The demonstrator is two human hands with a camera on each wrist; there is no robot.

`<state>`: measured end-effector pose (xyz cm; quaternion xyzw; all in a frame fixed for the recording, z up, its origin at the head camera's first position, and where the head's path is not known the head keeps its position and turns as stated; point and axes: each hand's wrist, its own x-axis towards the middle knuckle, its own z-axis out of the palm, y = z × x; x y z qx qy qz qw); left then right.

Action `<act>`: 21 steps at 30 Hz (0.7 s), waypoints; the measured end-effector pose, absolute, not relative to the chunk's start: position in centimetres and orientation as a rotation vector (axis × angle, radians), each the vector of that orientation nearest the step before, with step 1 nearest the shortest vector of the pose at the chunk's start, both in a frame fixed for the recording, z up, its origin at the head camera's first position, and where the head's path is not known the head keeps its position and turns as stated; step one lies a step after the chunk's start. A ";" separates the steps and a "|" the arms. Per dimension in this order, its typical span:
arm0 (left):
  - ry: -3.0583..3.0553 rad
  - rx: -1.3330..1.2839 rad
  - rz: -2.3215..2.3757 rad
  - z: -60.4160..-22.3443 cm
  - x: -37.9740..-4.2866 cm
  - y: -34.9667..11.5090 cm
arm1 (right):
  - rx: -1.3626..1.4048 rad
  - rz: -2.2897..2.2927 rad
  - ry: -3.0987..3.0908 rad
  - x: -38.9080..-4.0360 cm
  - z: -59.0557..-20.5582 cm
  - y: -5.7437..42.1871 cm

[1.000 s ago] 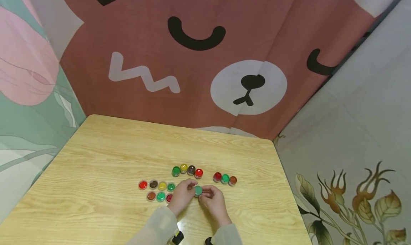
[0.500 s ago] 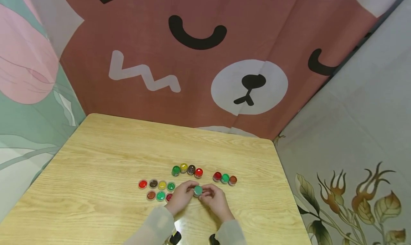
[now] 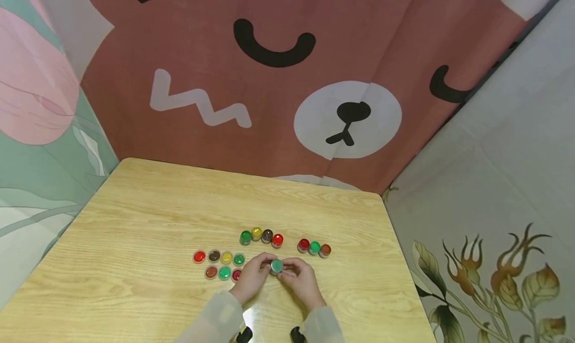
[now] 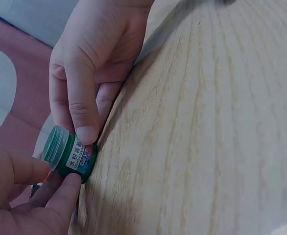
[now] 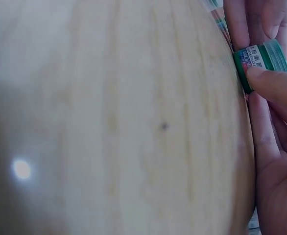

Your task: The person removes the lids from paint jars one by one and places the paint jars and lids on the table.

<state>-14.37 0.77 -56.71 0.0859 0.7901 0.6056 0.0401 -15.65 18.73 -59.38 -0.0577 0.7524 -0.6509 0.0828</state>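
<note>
A small green gouache paint jar (image 3: 276, 266) stands between both hands in the head view, its translucent lid on top. My left hand (image 3: 251, 277) holds it from the left. From the right, my right hand (image 3: 303, 283) pinches its side. In the left wrist view, the left thumb lies at the lid's rim, and the jar's printed label (image 4: 81, 155) faces the camera. The right thumb (image 5: 275, 85) presses on the label in the right wrist view. The jar's base is right at the tabletop.
Beyond the hands stand small paint jars: a group with green, yellow, brown and red (image 3: 277, 240), and a trio of dark red, green (image 3: 314, 247) and brown. Left of the hands lie two rows of paint-smeared round lids (image 3: 226, 258). Printed curtains (image 3: 202, 148) border the wooden table (image 3: 148, 223).
Both forearms have spread slightly apart. The jar stays between the hands in nearly the same spot, a little more of its side now showing.
</note>
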 end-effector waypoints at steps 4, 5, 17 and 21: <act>2.429 0.292 1.848 -56.9 -14.3 0.7 | -0.169 -1.910 2.261 -15.8 -59.3 18.8; 2.426 0.293 1.843 -56.9 -14.3 0.7 | -0.170 -1.897 2.271 -15.8 -59.3 18.8; 2.500 0.383 1.778 -57.4 -14.3 0.5 | -0.192 -1.846 2.315 -16.0 -59.3 19.0; 2.509 0.389 1.769 -57.9 -14.4 0.4 | -0.188 -1.848 2.308 -16.1 -59.3 19.0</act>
